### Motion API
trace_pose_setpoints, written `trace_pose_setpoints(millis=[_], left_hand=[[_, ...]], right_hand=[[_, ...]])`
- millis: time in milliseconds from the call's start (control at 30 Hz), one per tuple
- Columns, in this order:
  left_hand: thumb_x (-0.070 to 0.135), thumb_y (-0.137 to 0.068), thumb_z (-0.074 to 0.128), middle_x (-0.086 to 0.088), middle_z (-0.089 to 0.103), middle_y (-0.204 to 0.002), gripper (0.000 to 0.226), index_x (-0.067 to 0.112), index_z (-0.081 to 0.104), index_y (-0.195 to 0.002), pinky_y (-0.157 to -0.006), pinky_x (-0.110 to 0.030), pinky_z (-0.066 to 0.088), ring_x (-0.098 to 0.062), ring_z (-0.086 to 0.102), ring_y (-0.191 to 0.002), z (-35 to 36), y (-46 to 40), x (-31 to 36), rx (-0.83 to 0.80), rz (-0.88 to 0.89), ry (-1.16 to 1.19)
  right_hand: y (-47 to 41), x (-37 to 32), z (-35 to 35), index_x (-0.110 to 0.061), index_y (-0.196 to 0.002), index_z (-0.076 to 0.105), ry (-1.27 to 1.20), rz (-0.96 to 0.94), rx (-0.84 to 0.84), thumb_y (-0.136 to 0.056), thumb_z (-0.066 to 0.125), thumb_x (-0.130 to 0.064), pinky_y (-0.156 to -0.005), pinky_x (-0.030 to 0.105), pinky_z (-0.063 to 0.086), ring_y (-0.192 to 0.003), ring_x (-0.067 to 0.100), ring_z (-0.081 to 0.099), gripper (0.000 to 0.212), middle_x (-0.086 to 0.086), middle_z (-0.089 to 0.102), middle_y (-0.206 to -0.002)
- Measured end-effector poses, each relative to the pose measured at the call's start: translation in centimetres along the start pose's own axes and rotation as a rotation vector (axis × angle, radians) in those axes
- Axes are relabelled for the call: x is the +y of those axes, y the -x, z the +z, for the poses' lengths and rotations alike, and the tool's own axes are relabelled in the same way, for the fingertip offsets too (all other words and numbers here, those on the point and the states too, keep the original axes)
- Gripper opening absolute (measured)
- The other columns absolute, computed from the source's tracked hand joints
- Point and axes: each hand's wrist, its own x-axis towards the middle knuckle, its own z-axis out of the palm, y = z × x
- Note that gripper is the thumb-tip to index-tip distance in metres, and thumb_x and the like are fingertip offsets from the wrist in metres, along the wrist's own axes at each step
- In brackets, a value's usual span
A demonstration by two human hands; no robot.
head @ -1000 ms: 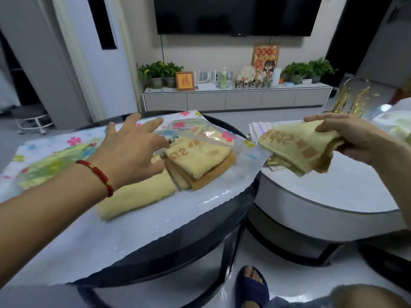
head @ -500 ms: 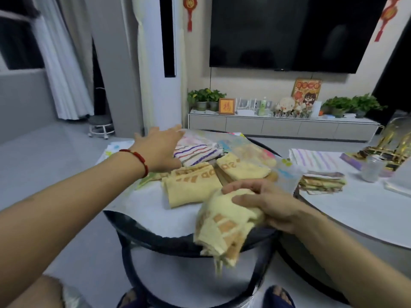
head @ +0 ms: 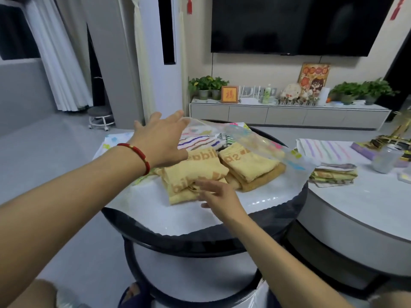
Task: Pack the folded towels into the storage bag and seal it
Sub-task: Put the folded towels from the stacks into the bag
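Observation:
A large clear storage bag [head: 262, 197] with flower prints lies open on the black round table [head: 200, 241]. Inside it sit two stacks of folded yellow towels, one on the left [head: 195, 167] and one on the right [head: 251, 167] over a brown towel, with a striped towel [head: 200, 142] behind them. My left hand [head: 160, 141], a red bracelet at its wrist, holds the bag's top sheet [head: 255, 141] raised above the towels. My right hand [head: 219, 194] rests flat, fingers apart, against the front of the left yellow stack.
To the right stands a white round table [head: 355, 207] carrying a striped towel [head: 322, 150], a small folded stack [head: 333, 175] and a metal can [head: 387, 158]. A TV cabinet with plants lines the far wall. My slippered feet show under the black table.
My right hand carried a yellow towel from the white table into the bag, set it on the left stack and let go. My left hand kept the bag's top sheet lifted.

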Motion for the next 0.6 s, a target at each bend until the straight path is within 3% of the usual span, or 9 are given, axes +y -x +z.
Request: trace_pose_setpoints(millis=[100, 200, 333, 400, 500, 600], left_hand=[[0.049, -0.082, 0.059, 0.007, 0.013, -0.164, 0.072, 0.031, 0.036, -0.148, -0.105, -0.074, 0.028, -0.036, 0.021, -0.144, 1.0, -0.3, 1.5, 0.025, 0.054, -0.032], [0.049, -0.081, 0.061, 0.006, 0.011, -0.165, 0.068, 0.034, 0.041, -0.144, -0.106, -0.074, 0.025, -0.037, 0.017, -0.145, 1.8, -1.1, 3.4, 0.040, 0.123, -0.062], [0.051, -0.081, 0.059, 0.005, 0.010, -0.165, 0.067, 0.042, 0.036, -0.144, -0.105, -0.076, 0.023, -0.038, 0.014, -0.146, 3.1, -3.2, 6.9, 0.070, 0.221, -0.094], [0.052, -0.081, 0.058, 0.005, 0.010, -0.164, 0.066, 0.042, 0.038, -0.143, -0.104, -0.075, 0.024, -0.039, 0.015, -0.145, 3.8, -4.4, 8.7, 0.081, 0.268, -0.117], [0.055, -0.082, 0.058, 0.006, 0.009, -0.165, 0.066, 0.046, 0.036, -0.143, -0.105, -0.075, 0.022, -0.038, 0.013, -0.145, 4.8, -6.3, 11.1, 0.073, 0.322, -0.127], [0.057, -0.081, 0.059, 0.007, 0.008, -0.165, 0.068, 0.048, 0.036, -0.143, -0.107, -0.076, 0.018, -0.037, 0.011, -0.146, 5.6, -8.3, 13.2, 0.047, 0.364, -0.109]], right_hand=[[1.0, 0.7, -3.8, -0.036, -0.102, 0.079, 0.153, -0.008, -0.065, -0.089, 0.060, -0.025, -0.079, 0.037, 0.066, -0.089, 0.010, 0.077, 0.025, -0.010, 0.079, -0.101], [1.5, 1.0, -9.2, -0.036, -0.087, 0.080, 0.250, -0.036, 0.019, -0.083, 0.061, -0.033, -0.068, 0.031, 0.064, -0.076, 0.008, 0.077, 0.020, -0.012, 0.080, -0.082], [0.5, 1.1, -18.0, -0.018, -0.068, 0.078, 0.117, -0.088, 0.399, -0.077, 0.059, -0.031, -0.052, 0.033, 0.050, -0.054, 0.020, 0.067, 0.025, 0.003, 0.075, -0.068], [-0.6, 1.7, -22.6, -0.015, -0.063, 0.074, 0.099, -0.103, 0.631, -0.077, 0.053, -0.030, -0.050, 0.032, 0.047, -0.052, 0.021, 0.062, 0.030, 0.004, 0.071, -0.063], [-2.7, 3.5, -28.4, -0.014, -0.070, 0.074, 0.178, -0.009, 0.912, -0.082, 0.047, -0.032, -0.062, 0.035, 0.051, -0.063, 0.019, 0.062, 0.035, 0.006, 0.075, -0.074], [-5.7, 6.3, -33.0, -0.005, -0.099, 0.076, 0.329, 0.133, 0.949, -0.095, 0.049, -0.029, -0.077, 0.037, 0.052, -0.088, 0.032, 0.068, 0.037, 0.018, 0.077, -0.098]])
